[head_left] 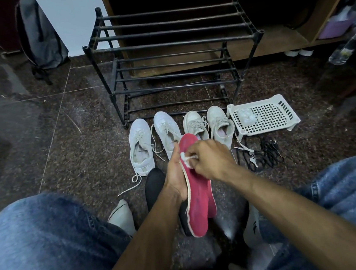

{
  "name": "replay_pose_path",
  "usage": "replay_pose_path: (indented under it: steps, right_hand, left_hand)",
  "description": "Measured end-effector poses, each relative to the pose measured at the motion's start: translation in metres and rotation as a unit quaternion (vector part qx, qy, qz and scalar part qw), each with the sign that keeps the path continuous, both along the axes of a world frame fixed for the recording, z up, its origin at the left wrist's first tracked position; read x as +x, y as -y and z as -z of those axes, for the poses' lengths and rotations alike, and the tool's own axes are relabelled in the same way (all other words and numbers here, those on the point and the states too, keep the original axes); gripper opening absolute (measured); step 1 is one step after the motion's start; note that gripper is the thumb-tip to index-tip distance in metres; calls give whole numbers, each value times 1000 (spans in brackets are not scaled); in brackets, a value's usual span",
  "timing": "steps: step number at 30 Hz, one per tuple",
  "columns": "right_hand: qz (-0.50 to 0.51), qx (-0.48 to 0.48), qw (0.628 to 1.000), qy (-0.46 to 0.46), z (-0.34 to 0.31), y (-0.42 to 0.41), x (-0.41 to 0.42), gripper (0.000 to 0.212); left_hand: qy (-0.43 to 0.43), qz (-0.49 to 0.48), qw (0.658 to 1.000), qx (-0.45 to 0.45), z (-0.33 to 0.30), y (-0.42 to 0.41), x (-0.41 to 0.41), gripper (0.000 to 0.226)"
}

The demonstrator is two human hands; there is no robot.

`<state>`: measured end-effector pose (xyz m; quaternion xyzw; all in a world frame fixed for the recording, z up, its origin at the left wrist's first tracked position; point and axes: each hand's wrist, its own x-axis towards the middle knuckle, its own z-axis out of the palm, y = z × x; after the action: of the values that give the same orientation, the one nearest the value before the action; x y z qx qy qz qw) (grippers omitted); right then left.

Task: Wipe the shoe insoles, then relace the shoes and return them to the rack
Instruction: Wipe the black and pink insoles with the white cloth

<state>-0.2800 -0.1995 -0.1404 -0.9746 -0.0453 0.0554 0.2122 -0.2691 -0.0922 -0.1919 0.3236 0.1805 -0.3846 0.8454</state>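
My left hand [175, 176] grips a red insole [199, 191] by its left edge and holds it upright between my knees; a second red insole edge shows behind it. My right hand [209, 160] pinches a small white wipe [187, 158] against the insole's upper part. Several white sneakers [141, 146] stand in a row on the floor in front of the black shoe rack [169, 45], whose shelves hold nothing. A black shoe [154, 187] lies under my left wrist. Black laces [263, 154] lie loose on the floor to the right.
A white perforated plastic tray [267, 116] with a small clear packet sits right of the sneakers. Behind the rack stands a wooden cabinet [273, 38]. A grey backpack [39, 33] leans at the back left. My jeans-clad knees frame the bottom of the view.
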Motion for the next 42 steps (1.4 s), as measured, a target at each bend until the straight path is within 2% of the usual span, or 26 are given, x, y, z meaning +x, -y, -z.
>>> replay_pose_path:
  steps: [5,9,12,15,18,22,24,27,30,34,37,40,42]
  right_hand:
    - [89,-16,995,46,1,12,21,18]
    - [10,64,998,-8,2,5,-6,16]
    - [-19,17,1000,-1,2,9,-4,18]
    - [69,-23,996,51,-4,20,18,17]
    - [113,6,990,79,-9,20,22,22]
    - [-7,98,994,39,-3,3,-10,13]
    - [-33,76,996,29,-1,7,-14,14]
    - [22,-6,998,65,-4,17,7,17]
    - [106,19,990,90,-6,18,14,16]
    - [22,111,993,43,2,5,-23,13]
    - [-25,75,997,25,3,7,-25,17]
    - [48,11,997,58,0,15,0,20]
    - [120,35,989,80,0,16,8,19]
  left_hand:
    - [33,44,998,10,0,9,-4,73]
    - [-13,5,999,-34,5,2,0,71]
    - [-8,15,999,-36,2,4,-2,71]
    - [40,72,997,12,-1,10,-8,76]
    - [56,71,996,17,-7,8,-8,75]
    - [-9,-5,999,-49,-6,3,-2,71]
    - [-10,-4,999,-42,-2,2,-3,74]
    - [24,39,999,-11,-1,6,-8,74]
    - [41,58,997,3,-7,7,-9,77]
    - [27,18,999,-22,-6,-7,5,81]
    - [36,19,999,-10,-3,-8,4,80]
    - [48,37,998,5,-5,0,-4,74]
    - [52,55,997,15,-8,0,-5,74]
